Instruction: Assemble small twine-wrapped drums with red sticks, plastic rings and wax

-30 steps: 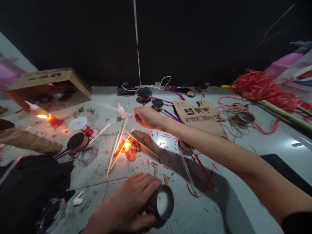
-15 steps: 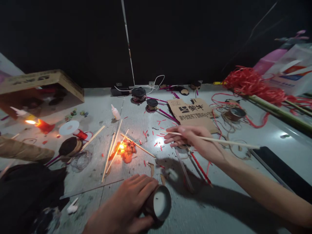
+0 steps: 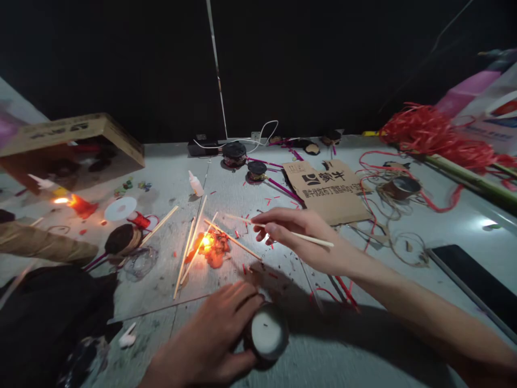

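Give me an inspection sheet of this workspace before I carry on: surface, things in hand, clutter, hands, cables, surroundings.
Surface: grey table, marked with specks and smudges; an open flame burns on it.
Things in hand: cup, white inside with a small dark mark; pale stick, far tip blurred.
Clutter: loose sticks around the flame, red scraps, flat cardboard, white bottle, phone.
Hands: left hand around the cup; right hand pinching the pale stick.
Cables: white cable looping near the wall.
Surroundings: dark wall behind; cardboard box far left; red string heap far right.
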Demonstrator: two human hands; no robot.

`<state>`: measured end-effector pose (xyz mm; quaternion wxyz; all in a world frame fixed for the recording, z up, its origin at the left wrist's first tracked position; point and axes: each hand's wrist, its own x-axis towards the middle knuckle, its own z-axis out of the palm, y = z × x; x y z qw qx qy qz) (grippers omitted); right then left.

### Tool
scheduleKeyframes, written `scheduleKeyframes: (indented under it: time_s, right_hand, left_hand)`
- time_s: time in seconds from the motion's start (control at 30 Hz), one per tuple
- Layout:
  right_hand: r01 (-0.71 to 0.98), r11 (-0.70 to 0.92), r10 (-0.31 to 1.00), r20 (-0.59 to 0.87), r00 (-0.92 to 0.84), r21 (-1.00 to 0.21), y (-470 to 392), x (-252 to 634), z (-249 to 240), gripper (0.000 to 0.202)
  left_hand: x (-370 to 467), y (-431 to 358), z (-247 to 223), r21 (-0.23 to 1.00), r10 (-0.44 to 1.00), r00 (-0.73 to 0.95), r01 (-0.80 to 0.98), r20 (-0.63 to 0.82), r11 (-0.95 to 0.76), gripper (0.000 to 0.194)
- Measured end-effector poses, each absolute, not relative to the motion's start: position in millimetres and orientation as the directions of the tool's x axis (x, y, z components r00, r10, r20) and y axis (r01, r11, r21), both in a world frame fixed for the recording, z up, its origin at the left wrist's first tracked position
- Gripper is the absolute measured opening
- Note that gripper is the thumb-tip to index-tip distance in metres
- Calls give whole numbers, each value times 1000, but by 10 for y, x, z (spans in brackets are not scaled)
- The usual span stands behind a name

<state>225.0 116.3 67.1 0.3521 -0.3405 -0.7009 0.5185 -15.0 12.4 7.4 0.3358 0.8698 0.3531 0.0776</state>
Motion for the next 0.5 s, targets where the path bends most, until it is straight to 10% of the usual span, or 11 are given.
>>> scheduleKeyframes:
  time_s: [0.5]
  right_hand:
    - [72, 104, 783, 37, -621, -992, 1303, 1853, 299, 18]
  left_hand:
    - [-151, 132, -10, 607, 699, 677, 661, -230, -441, 27]
